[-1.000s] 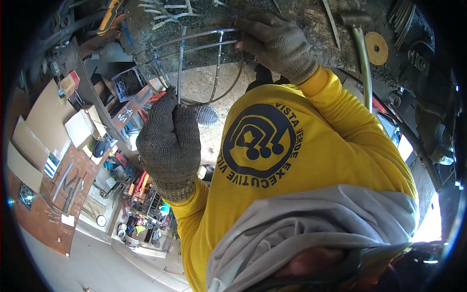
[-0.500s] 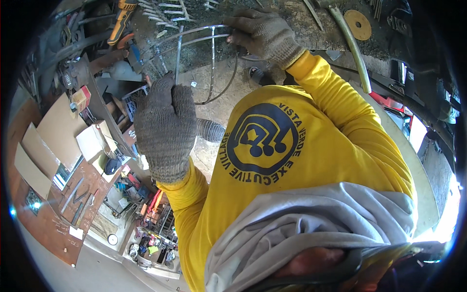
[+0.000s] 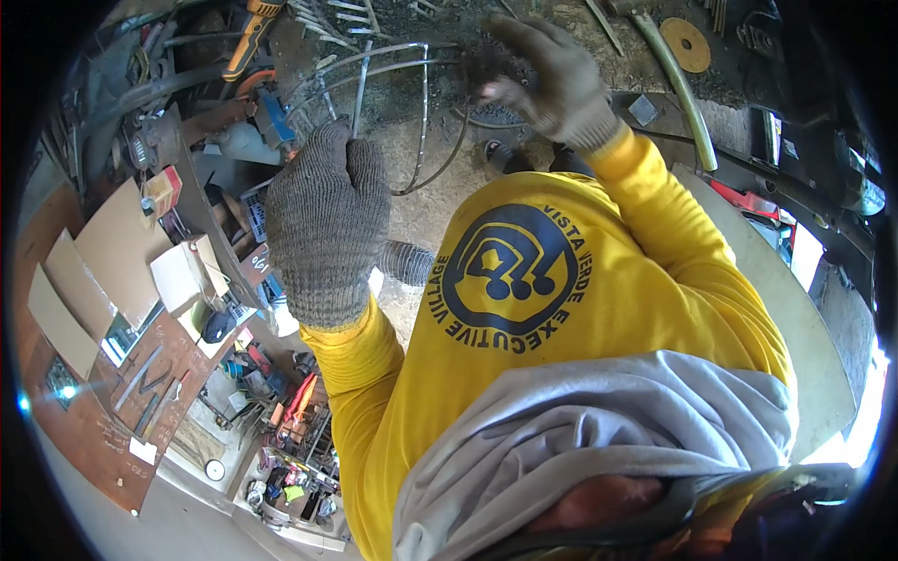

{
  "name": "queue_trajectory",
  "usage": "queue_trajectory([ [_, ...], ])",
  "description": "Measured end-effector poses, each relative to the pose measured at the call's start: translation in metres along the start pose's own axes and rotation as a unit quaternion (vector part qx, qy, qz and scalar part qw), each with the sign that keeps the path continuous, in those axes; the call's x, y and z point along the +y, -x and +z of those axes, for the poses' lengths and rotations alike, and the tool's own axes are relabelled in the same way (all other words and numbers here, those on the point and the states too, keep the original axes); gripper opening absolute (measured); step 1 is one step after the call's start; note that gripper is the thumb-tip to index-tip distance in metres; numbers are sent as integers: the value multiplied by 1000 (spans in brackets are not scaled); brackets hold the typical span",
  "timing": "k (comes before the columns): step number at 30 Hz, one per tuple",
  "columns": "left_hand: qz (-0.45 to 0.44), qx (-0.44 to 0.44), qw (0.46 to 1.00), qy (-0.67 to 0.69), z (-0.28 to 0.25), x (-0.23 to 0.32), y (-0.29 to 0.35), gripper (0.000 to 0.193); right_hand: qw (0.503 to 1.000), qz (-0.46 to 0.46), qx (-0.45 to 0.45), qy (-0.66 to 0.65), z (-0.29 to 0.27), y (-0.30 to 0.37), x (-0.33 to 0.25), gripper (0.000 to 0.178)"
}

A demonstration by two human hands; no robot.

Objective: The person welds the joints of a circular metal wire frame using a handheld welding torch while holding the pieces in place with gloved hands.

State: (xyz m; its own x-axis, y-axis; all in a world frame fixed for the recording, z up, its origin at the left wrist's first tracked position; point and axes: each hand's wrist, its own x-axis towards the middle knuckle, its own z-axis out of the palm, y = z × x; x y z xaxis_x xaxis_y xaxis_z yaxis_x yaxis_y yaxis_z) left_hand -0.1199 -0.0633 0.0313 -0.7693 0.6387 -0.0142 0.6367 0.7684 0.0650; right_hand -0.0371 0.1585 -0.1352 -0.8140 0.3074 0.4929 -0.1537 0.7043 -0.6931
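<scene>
My left hand [image 3: 327,220], in a grey-brown knit glove, is closed at the lower left side of a welded frame of bent metal rods [image 3: 424,107]. A straight rod rises from its fingertips, which the back of the glove partly hides. Two curved rods run across the top of the frame, with crosspieces and a rounded hoop below. To the right, my right hand [image 3: 561,89], gloved alike, is just off the frame's right end. Its thumb and fingers are spread, somewhat blurred, and nothing shows between them.
A yellow-and-black power tool [image 3: 251,39] lies at the upper left, near short metal pieces [image 3: 346,19]. A round tan disc [image 3: 686,45] and a long curved bar [image 3: 678,93] lie at the upper right. Cardboard sheets [image 3: 117,248] and tools cover a brown board at left.
My right hand has let go of the frame's right end and moved right, its fingers spreading. My left hand keeps its grip, and the frame has shifted slightly right in view.
</scene>
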Motion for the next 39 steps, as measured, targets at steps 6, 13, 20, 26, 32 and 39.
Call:
queue_trajectory([
  [6,3,-18,1000,-8,-4,-2,-1,17,958,147,222,-105,-87,101,-18,48],
  [13,154,-9,985,-72,5,-36,5,16,819,274,480,156,-158,153,26,43],
  [20,36,-86,996,6,-4,-15,-10,24,787,416,452,60,-174,142,46,53],
  [26,-8,-92,995,-32,-10,-7,-8,24,685,348,569,292,-169,154,55,51],
  [32,19,-17,999,-29,-7,-9,-1,22,715,465,442,276,-216,153,60,60],
  [39,44,-37,997,-43,-5,-17,-2,23,737,362,505,267,-228,127,55,41],
])
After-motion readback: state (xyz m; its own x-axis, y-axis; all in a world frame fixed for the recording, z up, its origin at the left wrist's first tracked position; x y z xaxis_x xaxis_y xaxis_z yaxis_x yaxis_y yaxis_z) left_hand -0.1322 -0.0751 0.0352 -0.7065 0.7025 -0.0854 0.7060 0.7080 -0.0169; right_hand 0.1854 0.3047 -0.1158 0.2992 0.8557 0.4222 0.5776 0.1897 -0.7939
